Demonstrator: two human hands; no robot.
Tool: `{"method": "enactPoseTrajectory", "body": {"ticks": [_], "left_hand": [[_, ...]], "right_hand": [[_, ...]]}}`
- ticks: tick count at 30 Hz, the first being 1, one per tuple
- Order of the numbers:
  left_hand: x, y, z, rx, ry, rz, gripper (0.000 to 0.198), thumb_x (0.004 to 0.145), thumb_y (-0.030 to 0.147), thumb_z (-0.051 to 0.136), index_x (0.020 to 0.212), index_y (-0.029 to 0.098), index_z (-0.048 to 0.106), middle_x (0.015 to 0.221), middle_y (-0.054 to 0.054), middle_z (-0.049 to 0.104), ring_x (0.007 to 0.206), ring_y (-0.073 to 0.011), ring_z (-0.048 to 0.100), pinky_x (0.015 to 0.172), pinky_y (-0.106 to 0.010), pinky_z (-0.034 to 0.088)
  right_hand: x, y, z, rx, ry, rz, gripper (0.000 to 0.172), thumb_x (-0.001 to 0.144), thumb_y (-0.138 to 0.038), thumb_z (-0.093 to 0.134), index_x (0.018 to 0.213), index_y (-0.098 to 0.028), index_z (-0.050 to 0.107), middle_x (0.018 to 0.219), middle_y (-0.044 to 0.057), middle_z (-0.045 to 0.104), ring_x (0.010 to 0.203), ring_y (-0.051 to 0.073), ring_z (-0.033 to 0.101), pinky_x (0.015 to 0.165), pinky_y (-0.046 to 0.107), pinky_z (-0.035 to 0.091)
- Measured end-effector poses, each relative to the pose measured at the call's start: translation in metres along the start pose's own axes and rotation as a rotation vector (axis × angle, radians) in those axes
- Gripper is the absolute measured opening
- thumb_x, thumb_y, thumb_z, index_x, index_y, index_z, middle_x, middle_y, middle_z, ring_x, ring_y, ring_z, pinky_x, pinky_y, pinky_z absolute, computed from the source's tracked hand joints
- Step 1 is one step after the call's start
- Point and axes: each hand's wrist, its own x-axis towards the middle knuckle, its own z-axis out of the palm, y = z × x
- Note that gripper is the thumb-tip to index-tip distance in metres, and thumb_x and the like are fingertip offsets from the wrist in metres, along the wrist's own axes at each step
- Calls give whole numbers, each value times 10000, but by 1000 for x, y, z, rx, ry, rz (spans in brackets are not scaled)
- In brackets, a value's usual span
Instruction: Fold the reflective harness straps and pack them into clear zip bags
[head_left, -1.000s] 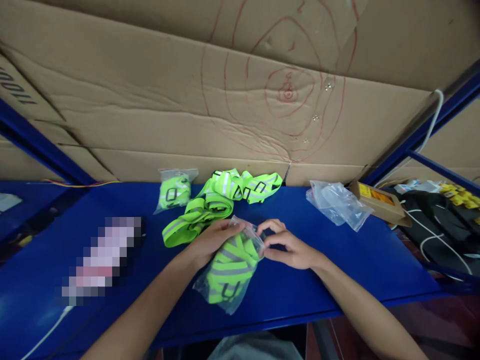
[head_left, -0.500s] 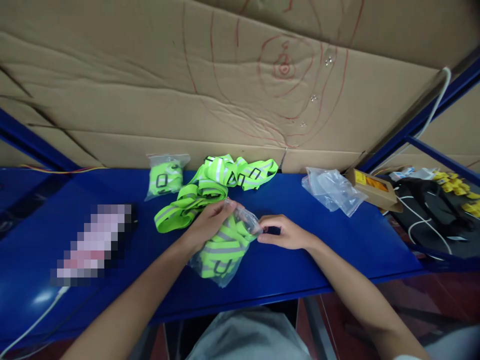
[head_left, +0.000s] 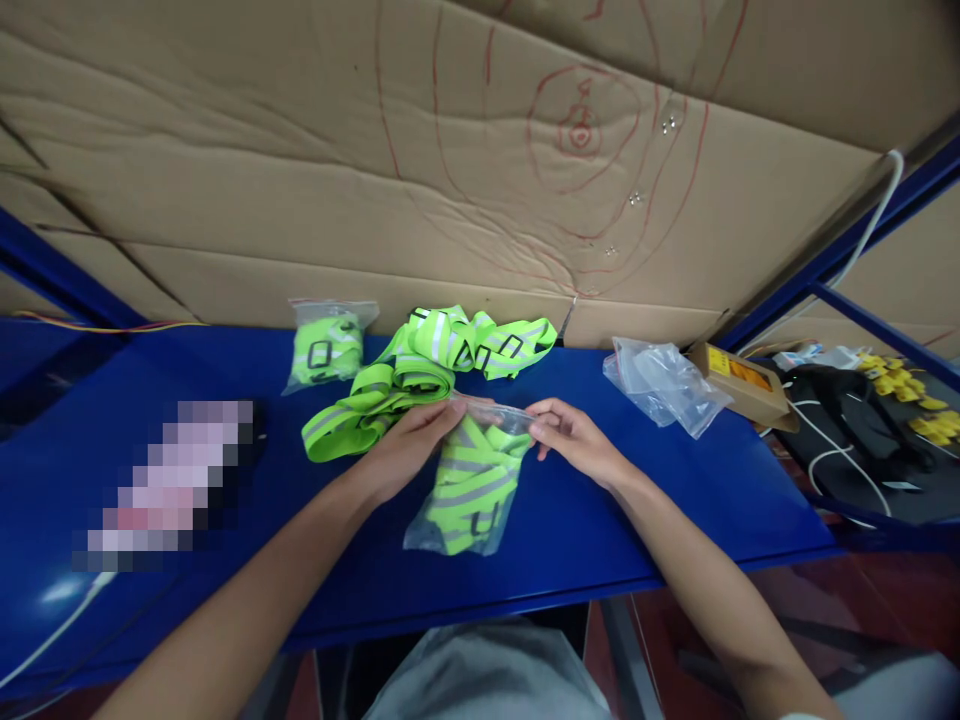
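Note:
A clear plastic bag [head_left: 480, 480] with a folded neon-green reflective strap inside lies in front of me, its top edge stretched between both hands. My left hand [head_left: 421, 437] pinches the left corner of that edge. At the right corner, my right hand [head_left: 566, 436] grips the bag between thumb and fingers. A black buckle shows through the lower part of the plastic. Loose green reflective straps [head_left: 435, 350] with grey stripes and black buckles lie in a heap just behind my left hand.
A second filled bag [head_left: 328, 345] stands at the back left. Flat clear bags [head_left: 664, 385] lie at the right beside a small cardboard box [head_left: 742, 385]. A blurred-out device [head_left: 172, 480] with a white cable is on the left of the blue table [head_left: 600, 540]. Cardboard [head_left: 300, 150] walls off the back.
My right hand has moved up and taken hold of the bag's right top corner. The bag now hangs straighter, its top edge pulled taut between both hands.

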Motion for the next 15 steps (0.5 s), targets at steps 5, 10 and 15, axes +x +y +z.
{"method": "enactPoseTrajectory", "body": {"ticks": [5, 10, 15], "left_hand": [[0, -2, 2, -118, -89, -63, 529, 875, 547, 724, 1262, 186, 736, 1208, -131, 756, 1100, -299, 713, 967, -381, 553], [5, -13, 11, -167, 104, -66, 552, 858, 556, 737, 1246, 165, 728, 1116, -118, 783, 966, -267, 744, 830, -332, 587], [5, -15, 19, -207, 168, -40, 558, 853, 587, 718, 1203, 153, 739, 1164, -118, 771, 1061, -293, 720, 894, -372, 588]], "right_hand": [[-1, -2, -2, -55, -6, 39, 407, 813, -555, 786, 889, -170, 676, 736, 3, 703, 608, 103, 620, 581, 235, 507], [-1, -4, 0, -9, 59, 18, 415, 764, -549, 828, 733, -174, 654, 668, 1, 710, 544, 102, 601, 541, 237, 504], [4, -2, 0, 16, 177, 25, 378, 756, -534, 830, 862, -174, 790, 748, 37, 747, 665, 145, 659, 596, 270, 560]]}}
